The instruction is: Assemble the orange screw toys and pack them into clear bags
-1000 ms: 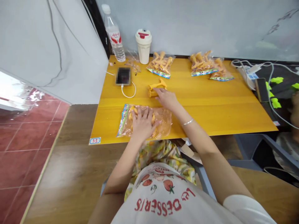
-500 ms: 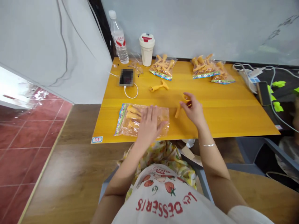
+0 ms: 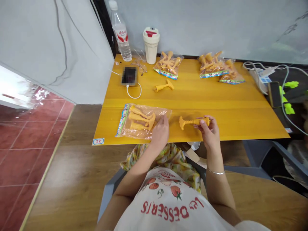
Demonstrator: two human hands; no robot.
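Observation:
In my right hand (image 3: 211, 131) is an orange T-shaped plastic piece (image 3: 191, 122), gripped at its thick end. Its ridged shaft and crosswise head point left, towards the clear bag. My left hand (image 3: 160, 130) is closed at the right part of the clear plastic bag (image 3: 125, 128), fingers pinched on its film near the edge. Several like orange pieces (image 3: 138, 117) lie inside that bag, side by side. A single loose T-shaped piece (image 3: 164, 86) rests on the table further back.
Filled bags (image 3: 168, 65) (image 3: 213, 65) stand along the table's back edge. At the back left are a water bottle (image 3: 122, 38), a white lidded cup (image 3: 151, 46) and a device (image 3: 129, 75) with a white cable. A power strip (image 3: 263, 78) and phone (image 3: 274, 94) lie right.
My right hand has moved nearer and right, turning the T-shaped piece so it lies level. The left hand has gone from lying flat on the bag to pinching near its right edge.

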